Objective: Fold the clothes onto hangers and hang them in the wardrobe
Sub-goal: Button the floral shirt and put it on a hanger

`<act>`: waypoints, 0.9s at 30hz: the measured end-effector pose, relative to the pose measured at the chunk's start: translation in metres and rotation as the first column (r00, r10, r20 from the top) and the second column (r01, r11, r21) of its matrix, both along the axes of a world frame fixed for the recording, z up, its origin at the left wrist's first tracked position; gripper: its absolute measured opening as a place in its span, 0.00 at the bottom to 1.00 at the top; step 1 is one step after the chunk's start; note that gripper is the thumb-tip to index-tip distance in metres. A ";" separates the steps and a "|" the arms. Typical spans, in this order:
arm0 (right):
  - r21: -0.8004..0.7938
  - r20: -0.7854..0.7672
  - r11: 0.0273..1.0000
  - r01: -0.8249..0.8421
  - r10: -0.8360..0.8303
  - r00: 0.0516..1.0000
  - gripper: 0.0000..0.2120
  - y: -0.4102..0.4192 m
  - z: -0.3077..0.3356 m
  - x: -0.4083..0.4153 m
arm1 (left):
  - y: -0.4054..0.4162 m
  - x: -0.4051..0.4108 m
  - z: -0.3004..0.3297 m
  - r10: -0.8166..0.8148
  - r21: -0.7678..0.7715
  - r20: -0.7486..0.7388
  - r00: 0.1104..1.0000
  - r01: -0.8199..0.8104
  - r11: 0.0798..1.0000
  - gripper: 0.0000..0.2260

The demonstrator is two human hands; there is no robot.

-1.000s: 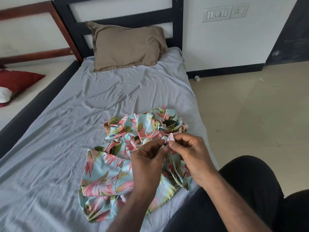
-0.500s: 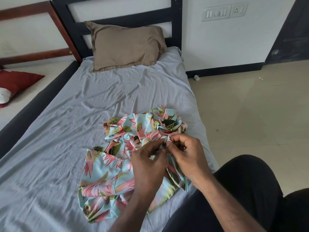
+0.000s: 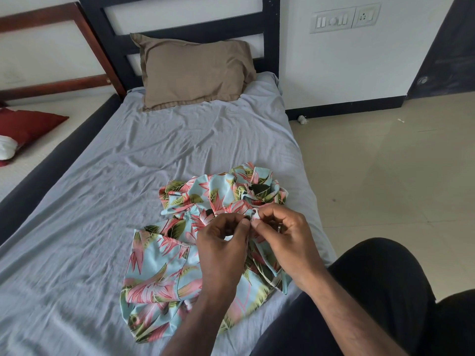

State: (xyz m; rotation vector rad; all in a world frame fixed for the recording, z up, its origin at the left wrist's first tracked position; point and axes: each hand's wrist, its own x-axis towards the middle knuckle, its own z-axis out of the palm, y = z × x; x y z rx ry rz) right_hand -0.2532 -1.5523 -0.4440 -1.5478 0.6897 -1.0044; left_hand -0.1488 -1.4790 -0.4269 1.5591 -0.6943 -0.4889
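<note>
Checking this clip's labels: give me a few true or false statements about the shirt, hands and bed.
1. Both hands pinch the floral shirt at one spot. True: left hand and right hand meet there.
2. The shirt is on a hanger. False: it lies crumpled on the grey bedsheet; no hanger shows.
3. A brown pillow rests at the headboard. True.
4. The shirt is plain white. False: light blue with pink and green leaves.

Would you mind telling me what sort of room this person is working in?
Most likely a bedroom. A single bed with a grey sheet and a brown pillow stands against a dark headboard, and a second bed with a red cushion lies alongside.
</note>
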 end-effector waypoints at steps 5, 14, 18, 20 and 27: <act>-0.046 0.013 0.998 0.053 -0.052 0.999 0.07 0.001 -0.001 0.000 | -0.001 0.002 0.003 0.019 0.057 0.069 0.997 -0.023 0.998 0.08; -0.044 -0.040 0.999 0.025 -0.026 0.999 0.06 -0.002 -0.004 -0.001 | 0.001 0.003 0.009 -0.002 0.117 0.231 0.973 -0.026 0.993 0.09; -0.160 -0.101 0.987 0.001 -0.017 0.995 0.06 -0.002 -0.008 -0.001 | 0.003 0.007 0.007 -0.004 0.131 0.215 0.977 -0.025 0.991 0.10; -0.176 -0.102 0.984 -0.007 -0.011 0.995 0.09 -0.003 -0.009 -0.002 | 0.004 0.014 0.005 -0.006 0.145 0.223 0.975 -0.027 0.989 0.10; -0.186 -0.119 0.982 -0.040 0.018 0.993 0.07 -0.003 -0.009 -0.001 | 0.004 0.027 0.011 -0.129 0.222 0.182 0.975 0.087 0.971 0.05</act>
